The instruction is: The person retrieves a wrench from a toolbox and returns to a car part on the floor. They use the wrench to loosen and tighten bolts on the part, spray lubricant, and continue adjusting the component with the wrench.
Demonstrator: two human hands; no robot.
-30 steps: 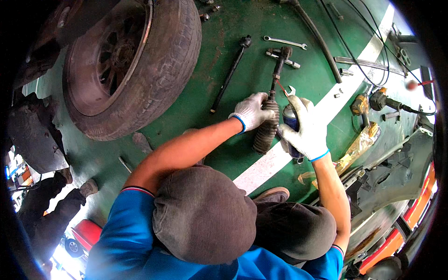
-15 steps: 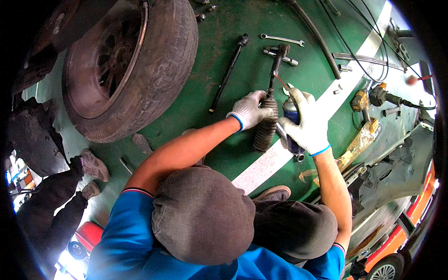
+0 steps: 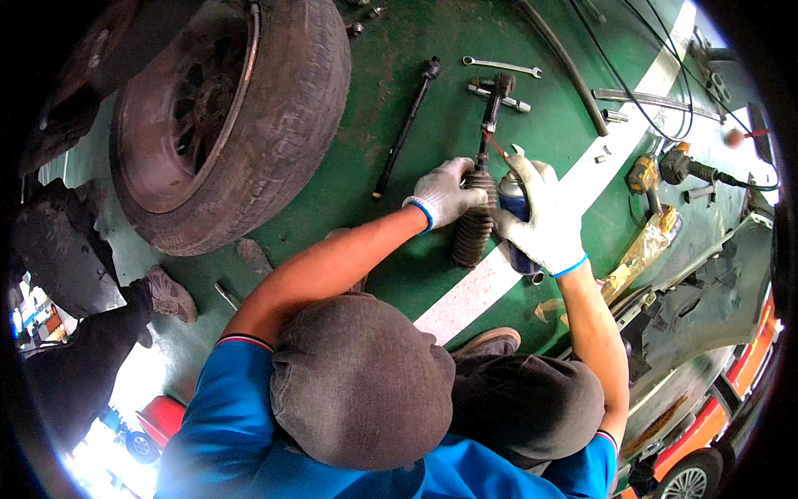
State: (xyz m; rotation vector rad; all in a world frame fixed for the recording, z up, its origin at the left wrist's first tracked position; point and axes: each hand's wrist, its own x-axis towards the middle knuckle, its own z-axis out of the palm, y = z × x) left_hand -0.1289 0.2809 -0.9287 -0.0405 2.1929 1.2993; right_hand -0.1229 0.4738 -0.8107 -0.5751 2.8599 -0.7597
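Note:
My left hand [image 3: 445, 198] wears a white knit glove with a blue cuff. Its fingers close round the top of a black ribbed rubber boot [image 3: 474, 234] on a tie rod with a ball-joint end [image 3: 496, 98], which points away from me. In my gloved right hand [image 3: 549, 223] is a dark blue spray can [image 3: 513, 198], with a finger on its nozzle. The can's thin red straw [image 3: 494, 143] is angled at the rod just above the boot. Whether spray is coming out cannot be seen.
A large tyre on its wheel [image 3: 299, 125] stands at left. On the green floor lie a dark rod [image 3: 407, 129], a combination wrench [image 3: 503, 66], a dark hose [image 3: 565, 71] and a yellow power tool [image 3: 642, 177]. A co-worker's shoe [image 3: 172, 295] shows at left, a detached panel [image 3: 698, 291] at right.
Both hands keep nearly the same hold and place. At left, the co-worker's legs and feet have shifted.

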